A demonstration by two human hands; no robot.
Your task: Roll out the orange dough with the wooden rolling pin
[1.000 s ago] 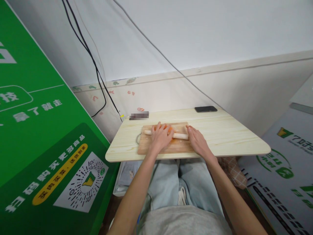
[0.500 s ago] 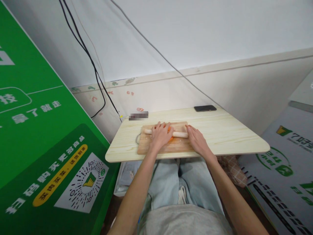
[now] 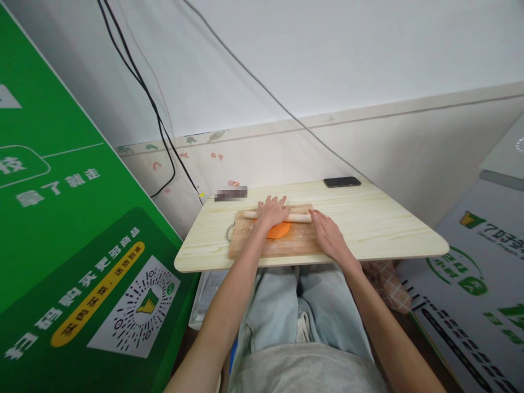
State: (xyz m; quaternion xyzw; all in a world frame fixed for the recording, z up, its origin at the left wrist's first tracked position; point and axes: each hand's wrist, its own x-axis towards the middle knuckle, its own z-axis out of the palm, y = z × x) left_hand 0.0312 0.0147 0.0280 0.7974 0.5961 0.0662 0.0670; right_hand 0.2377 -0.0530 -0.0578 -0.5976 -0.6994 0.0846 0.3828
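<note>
A pale wooden rolling pin (image 3: 299, 218) lies crosswise over a wooden cutting board (image 3: 298, 246). My left hand (image 3: 271, 213) rests flat on the pin, its fingers spread and pointing away from me. At the pin's right end is my right hand (image 3: 328, 233), its fingers bent over that end; the thumb is hidden. Under and in front of the pin lies a flat, rounded piece of orange dough (image 3: 279, 230), partly covered by my left hand and wrist. Whitish flour-like marks show on the board around it.
The board lies near the front edge of a pale wood-grain table (image 3: 380, 229). A black phone (image 3: 342, 182) and a blurred dark object (image 3: 231, 194) lie along the back. A green printed panel (image 3: 82, 218) stands at left, a white printed cabinet (image 3: 478, 262) at right. Cables hang by the wall.
Both hands stay at the rolling pin. The pin and my left hand have moved away from me toward the board's far edge, and more of the orange dough shows.
</note>
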